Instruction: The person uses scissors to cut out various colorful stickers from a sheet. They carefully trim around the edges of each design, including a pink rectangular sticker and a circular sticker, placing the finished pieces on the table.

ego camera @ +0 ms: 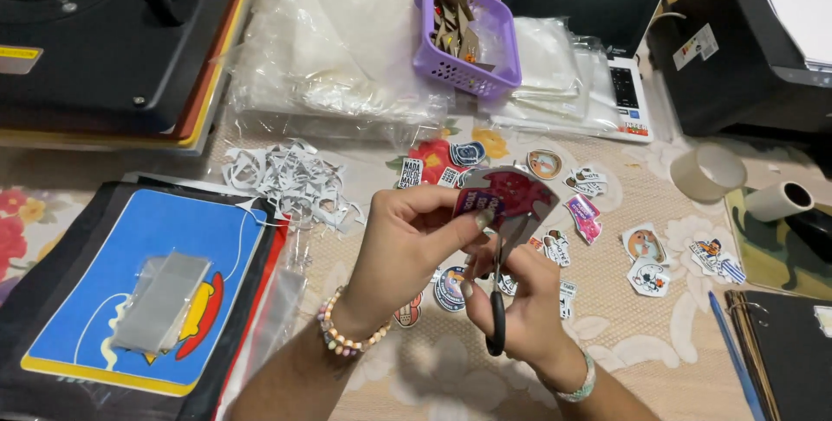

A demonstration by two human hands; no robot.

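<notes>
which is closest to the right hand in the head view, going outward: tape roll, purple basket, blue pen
1. Blue pen, on the table just right of the right hand.
2. Tape roll, farther right and up.
3. Purple basket, at the top of the table, farthest.

Two hands are at work over the worktop (659, 369): the left hand (403, 243) and the right hand (520, 300). There is one pair of scissors (498, 300) and one dark red sticker (511, 196) between them. One bracelet sits on each wrist, two in all. One purple basket (498, 53) stands at the back. Two rolls of tape lie on the right, a clear one (709, 171) and a white one (778, 201). One heap of paper trimmings (290, 183) lies on the left. Roughly fifteen cut stickers (646, 243) are scattered about; some overlap, so the exact count is unclear. One blue pen (732, 352) lies near the right edge.
</notes>
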